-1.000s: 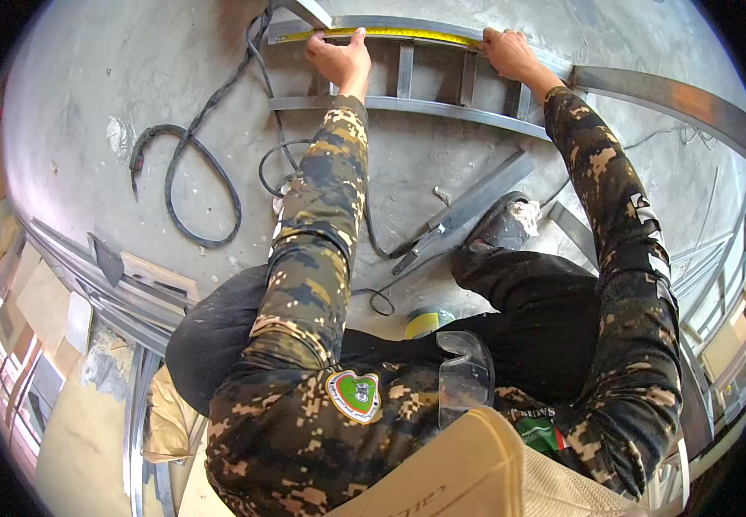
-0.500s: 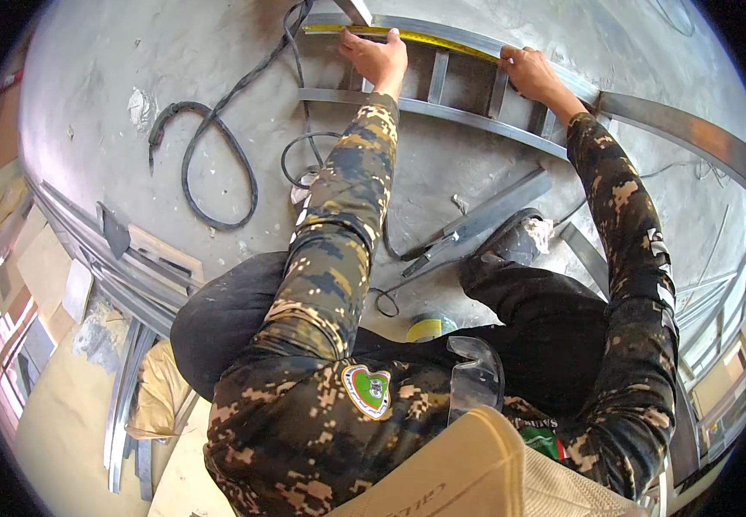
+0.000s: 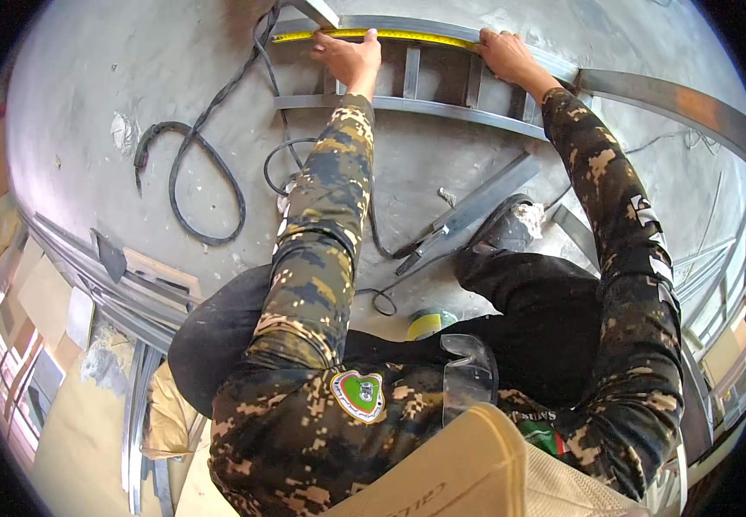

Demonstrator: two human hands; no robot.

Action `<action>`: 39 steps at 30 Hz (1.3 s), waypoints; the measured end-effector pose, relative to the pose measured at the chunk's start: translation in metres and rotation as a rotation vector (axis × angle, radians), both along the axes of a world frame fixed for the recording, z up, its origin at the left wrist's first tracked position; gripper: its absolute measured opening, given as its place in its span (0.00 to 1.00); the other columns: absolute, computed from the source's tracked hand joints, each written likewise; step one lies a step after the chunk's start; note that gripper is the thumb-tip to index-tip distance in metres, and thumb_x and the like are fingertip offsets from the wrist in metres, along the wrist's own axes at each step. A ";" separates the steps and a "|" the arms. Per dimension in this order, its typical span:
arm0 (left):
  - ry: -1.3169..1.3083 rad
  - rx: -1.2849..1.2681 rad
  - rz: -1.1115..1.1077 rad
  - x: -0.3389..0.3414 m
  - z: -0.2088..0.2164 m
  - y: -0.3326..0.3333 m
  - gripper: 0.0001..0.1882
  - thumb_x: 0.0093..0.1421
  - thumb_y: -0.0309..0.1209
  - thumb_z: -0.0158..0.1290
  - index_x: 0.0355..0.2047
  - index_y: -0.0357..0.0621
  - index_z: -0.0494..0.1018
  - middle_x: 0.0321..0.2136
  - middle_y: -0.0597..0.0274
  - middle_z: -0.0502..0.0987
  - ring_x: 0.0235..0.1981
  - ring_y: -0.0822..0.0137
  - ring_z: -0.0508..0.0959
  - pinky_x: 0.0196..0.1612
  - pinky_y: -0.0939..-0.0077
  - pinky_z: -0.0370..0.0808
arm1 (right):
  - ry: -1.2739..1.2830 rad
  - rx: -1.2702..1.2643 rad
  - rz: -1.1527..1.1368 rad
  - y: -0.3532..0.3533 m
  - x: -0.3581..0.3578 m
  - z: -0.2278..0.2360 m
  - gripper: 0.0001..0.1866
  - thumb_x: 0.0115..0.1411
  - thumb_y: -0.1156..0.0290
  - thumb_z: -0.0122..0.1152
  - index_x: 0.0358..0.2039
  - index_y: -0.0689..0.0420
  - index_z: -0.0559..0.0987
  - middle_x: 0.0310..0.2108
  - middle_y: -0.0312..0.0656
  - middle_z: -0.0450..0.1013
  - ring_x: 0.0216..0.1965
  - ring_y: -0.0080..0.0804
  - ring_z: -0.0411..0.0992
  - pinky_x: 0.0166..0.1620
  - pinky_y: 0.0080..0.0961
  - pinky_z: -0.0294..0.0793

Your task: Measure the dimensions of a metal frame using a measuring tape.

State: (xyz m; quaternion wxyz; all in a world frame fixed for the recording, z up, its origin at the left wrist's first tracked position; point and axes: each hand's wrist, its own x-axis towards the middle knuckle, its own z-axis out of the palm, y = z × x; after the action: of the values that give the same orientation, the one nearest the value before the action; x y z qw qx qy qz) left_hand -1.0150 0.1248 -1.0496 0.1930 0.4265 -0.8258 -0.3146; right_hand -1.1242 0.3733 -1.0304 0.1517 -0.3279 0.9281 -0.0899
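A yellow tape measure (image 3: pixel 429 38) lies stretched along the far rail of a ladder-like metal frame (image 3: pixel 442 110) on the floor. My left hand (image 3: pixel 349 62) holds the blade against the rail near its left end, thumb up and fingers bent at its edge. Farther right, my right hand (image 3: pixel 511 59) is closed over the blade and the rail; the tape's case cannot be made out there. Short crosspieces join the two rails between my hands and to their right. A metal bar (image 3: pixel 314 10) meets the far rail beside my left hand.
A black cable with a torch-like end (image 3: pixel 143 155) loops over the floor at left. Loose metal channels (image 3: pixel 476 211) lie by my shoe (image 3: pixel 511 226). A curved-looking metal beam (image 3: pixel 674 93) runs off right. Metal strips (image 3: pixel 101 289) and boards are piled at left.
The view has shifted slightly, so the frame and floor sit farther left. My right hand has moved a little left along the rail; my left hand keeps its place at the tape.
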 end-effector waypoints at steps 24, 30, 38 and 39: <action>-0.073 -0.039 -0.101 -0.004 0.007 0.010 0.66 0.39 0.44 0.74 0.62 0.19 0.41 0.55 0.28 0.55 0.55 0.40 0.67 0.57 0.60 0.71 | 0.116 0.080 -0.099 -0.001 0.007 -0.007 0.17 0.65 0.56 0.53 0.43 0.57 0.76 0.37 0.61 0.76 0.42 0.64 0.74 0.46 0.53 0.71; -0.123 -0.050 -0.088 -0.006 0.007 0.010 0.66 0.38 0.44 0.74 0.62 0.18 0.41 0.56 0.27 0.55 0.56 0.40 0.66 0.58 0.61 0.71 | 0.038 0.127 -0.150 -0.006 0.012 0.005 0.16 0.65 0.57 0.52 0.48 0.52 0.75 0.42 0.62 0.74 0.48 0.65 0.70 0.46 0.52 0.74; -0.169 0.006 -0.075 -0.013 0.015 0.013 0.68 0.37 0.49 0.73 0.62 0.17 0.42 0.56 0.28 0.55 0.56 0.40 0.66 0.57 0.61 0.72 | 0.191 0.132 -0.092 0.007 0.017 0.012 0.17 0.64 0.51 0.53 0.43 0.49 0.77 0.40 0.52 0.76 0.46 0.53 0.72 0.48 0.52 0.65; -0.195 -0.012 -0.069 -0.012 0.015 0.014 0.68 0.36 0.50 0.73 0.62 0.17 0.42 0.56 0.28 0.55 0.56 0.41 0.67 0.57 0.61 0.72 | 0.180 0.120 -0.093 0.008 0.018 0.013 0.18 0.63 0.49 0.54 0.42 0.49 0.77 0.40 0.51 0.76 0.46 0.53 0.72 0.49 0.51 0.63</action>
State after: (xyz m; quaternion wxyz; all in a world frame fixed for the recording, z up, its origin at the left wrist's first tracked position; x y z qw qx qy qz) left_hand -1.0272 0.1389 -1.0343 0.1030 0.4252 -0.8567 -0.2731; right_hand -1.1065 0.3809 -1.0174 0.0828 -0.2814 0.9559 -0.0111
